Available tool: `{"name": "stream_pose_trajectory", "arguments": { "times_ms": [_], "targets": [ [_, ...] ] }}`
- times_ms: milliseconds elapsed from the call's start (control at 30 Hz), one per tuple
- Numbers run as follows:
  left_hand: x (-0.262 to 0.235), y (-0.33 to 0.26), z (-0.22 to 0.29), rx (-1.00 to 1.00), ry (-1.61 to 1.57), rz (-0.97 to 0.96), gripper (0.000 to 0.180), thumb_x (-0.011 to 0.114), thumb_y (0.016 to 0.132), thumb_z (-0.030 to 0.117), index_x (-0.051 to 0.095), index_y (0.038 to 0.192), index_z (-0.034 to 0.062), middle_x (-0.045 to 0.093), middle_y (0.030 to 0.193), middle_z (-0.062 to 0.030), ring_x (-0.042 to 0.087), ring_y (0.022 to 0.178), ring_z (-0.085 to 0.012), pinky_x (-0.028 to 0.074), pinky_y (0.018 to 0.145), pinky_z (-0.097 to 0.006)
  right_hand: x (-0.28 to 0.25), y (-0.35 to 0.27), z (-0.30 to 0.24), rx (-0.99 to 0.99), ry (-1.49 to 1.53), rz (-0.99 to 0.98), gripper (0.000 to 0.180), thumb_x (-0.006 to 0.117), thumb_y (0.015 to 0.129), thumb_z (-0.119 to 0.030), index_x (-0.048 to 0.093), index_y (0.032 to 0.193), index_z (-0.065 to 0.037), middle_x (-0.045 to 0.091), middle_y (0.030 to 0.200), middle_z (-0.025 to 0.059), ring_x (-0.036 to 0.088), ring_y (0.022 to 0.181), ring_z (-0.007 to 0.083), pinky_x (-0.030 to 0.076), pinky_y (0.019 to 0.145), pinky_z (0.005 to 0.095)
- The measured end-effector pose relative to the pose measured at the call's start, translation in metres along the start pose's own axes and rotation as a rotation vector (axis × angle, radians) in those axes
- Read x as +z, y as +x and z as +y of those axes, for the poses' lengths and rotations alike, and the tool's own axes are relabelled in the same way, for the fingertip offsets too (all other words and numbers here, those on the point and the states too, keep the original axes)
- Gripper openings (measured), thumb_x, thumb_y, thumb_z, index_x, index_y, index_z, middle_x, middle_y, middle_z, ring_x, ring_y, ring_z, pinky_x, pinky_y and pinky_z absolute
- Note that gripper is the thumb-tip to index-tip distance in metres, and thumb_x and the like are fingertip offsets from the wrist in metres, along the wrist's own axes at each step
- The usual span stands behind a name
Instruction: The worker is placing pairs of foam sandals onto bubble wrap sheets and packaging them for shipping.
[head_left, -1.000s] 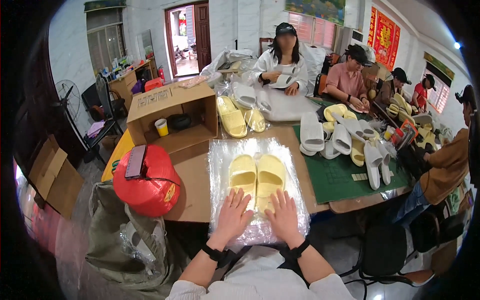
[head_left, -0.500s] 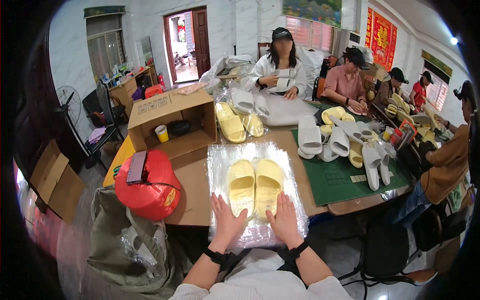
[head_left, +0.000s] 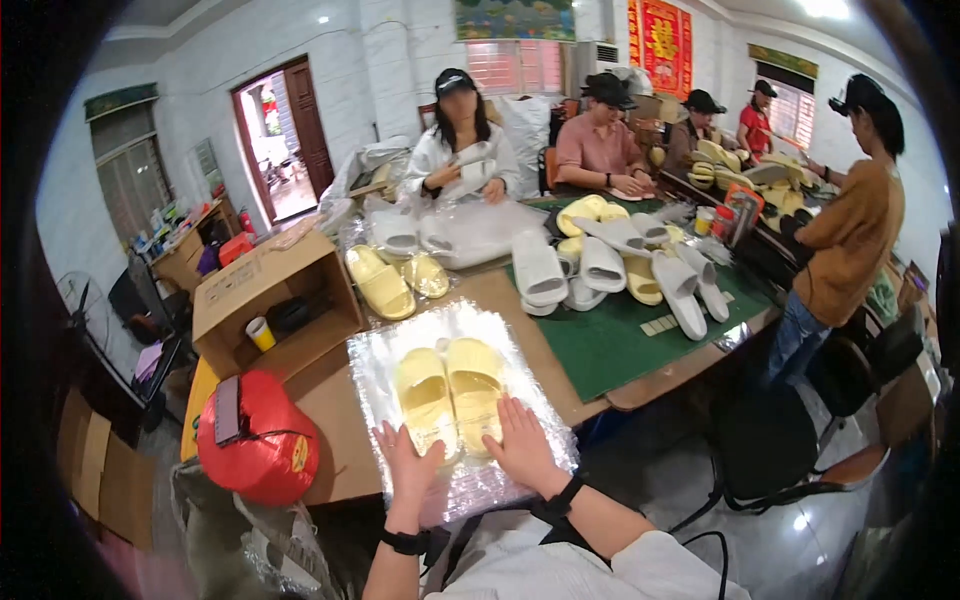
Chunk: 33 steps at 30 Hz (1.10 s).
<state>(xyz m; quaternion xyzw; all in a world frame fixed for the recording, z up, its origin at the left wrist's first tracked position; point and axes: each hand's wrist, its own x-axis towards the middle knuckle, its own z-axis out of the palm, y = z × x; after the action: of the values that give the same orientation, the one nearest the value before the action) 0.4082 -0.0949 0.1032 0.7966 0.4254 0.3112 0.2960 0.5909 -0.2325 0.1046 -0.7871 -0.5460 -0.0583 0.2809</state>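
A pair of pale yellow slippers lies side by side, toes away from me, the left slipper (head_left: 424, 382) beside the right slipper (head_left: 474, 372). Under them is a shiny stack of clear plastic bags (head_left: 378, 362); whether the pair is inside the top bag I cannot tell. My left hand (head_left: 408, 468) rests at the left slipper's heel, fingers apart, thumb against its edge. Flat and spread, my right hand (head_left: 524, 446) lies along the right slipper's heel, thumb near its sole. Neither hand grips anything.
A cardboard box (head_left: 222, 300) on its side and a red twine roll (head_left: 262, 440) carrying a phone (head_left: 229, 410) stand left. Grey slippers (head_left: 540, 272) and yellow ones pile on a green mat (head_left: 600, 355). Several people sit or stand around the tables; a black chair (head_left: 775, 430) is right.
My view has swung to the right, so the scene sits further left in the picture. Both hands stay at the slippers' heels, and the pair still lies on the bags.
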Motion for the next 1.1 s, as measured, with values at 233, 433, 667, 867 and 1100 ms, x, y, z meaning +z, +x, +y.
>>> {"name": "stream_pose_trajectory", "arguments": {
  "times_ms": [233, 433, 667, 867, 1100],
  "targets": [
    [-0.018, 0.009, 0.035, 0.026, -0.219, -0.043, 0.072, 0.078, 0.078, 0.010, 0.044, 0.138, -0.0091, 0.054, 0.135, -0.0273, 0.043, 0.134, -0.0409, 0.039, 0.109, -0.044, 0.001, 0.001, 0.002, 0.006, -0.021, 0.001, 0.072, 0.043, 0.101, -0.045, 0.033, 0.148, 0.009, 0.035, 0.155, 0.0255, 0.032, 0.145, 0.0358, 0.023, 0.120, 0.0475],
    [-0.011, -0.005, 0.052, -0.173, -0.917, -0.070, 0.081, 0.068, 0.078, -0.006, 0.032, 0.150, 0.0043, 0.059, 0.127, -0.0150, 0.063, 0.110, -0.0250, 0.052, 0.091, -0.035, 0.001, -0.002, 0.002, -0.003, -0.002, 0.002, 0.072, 0.043, 0.102, -0.045, 0.033, 0.148, 0.009, 0.035, 0.154, 0.0270, 0.031, 0.146, 0.0365, 0.022, 0.120, 0.0474],
    [-0.012, -0.020, 0.063, -0.224, -1.314, -0.196, 0.070, 0.057, 0.084, -0.003, 0.034, 0.149, 0.0039, 0.056, 0.134, -0.0142, 0.060, 0.117, -0.0258, 0.052, 0.096, -0.037, -0.031, 0.002, -0.001, -0.005, 0.292, 0.061, 0.084, 0.063, 0.094, -0.044, 0.027, 0.151, 0.006, 0.028, 0.157, 0.0275, 0.028, 0.147, 0.0397, 0.024, 0.119, 0.0476],
    [-0.035, -0.042, 0.078, -0.319, -1.307, -0.276, 0.060, 0.055, 0.086, 0.004, 0.040, 0.144, 0.0003, 0.055, 0.136, -0.0138, 0.057, 0.122, -0.0255, 0.049, 0.101, -0.039, -0.067, 0.000, -0.011, 0.079, 0.404, 0.296, 0.107, 0.086, 0.076, -0.036, 0.023, 0.152, 0.005, 0.028, 0.156, 0.0253, 0.034, 0.142, 0.0360, 0.035, 0.113, 0.0439],
    [-0.042, -0.054, 0.068, -0.226, -1.373, -0.252, 0.062, 0.049, 0.086, 0.001, 0.039, 0.146, 0.0031, 0.054, 0.138, -0.0156, 0.055, 0.127, -0.0317, 0.046, 0.108, -0.047, -0.079, -0.003, -0.012, 0.327, 1.209, -0.228, 0.073, 0.085, 0.079, -0.018, 0.047, 0.138, 0.004, 0.064, 0.125, 0.0098, 0.060, 0.111, 0.0142, 0.049, 0.095, 0.0306]
  ]
}}
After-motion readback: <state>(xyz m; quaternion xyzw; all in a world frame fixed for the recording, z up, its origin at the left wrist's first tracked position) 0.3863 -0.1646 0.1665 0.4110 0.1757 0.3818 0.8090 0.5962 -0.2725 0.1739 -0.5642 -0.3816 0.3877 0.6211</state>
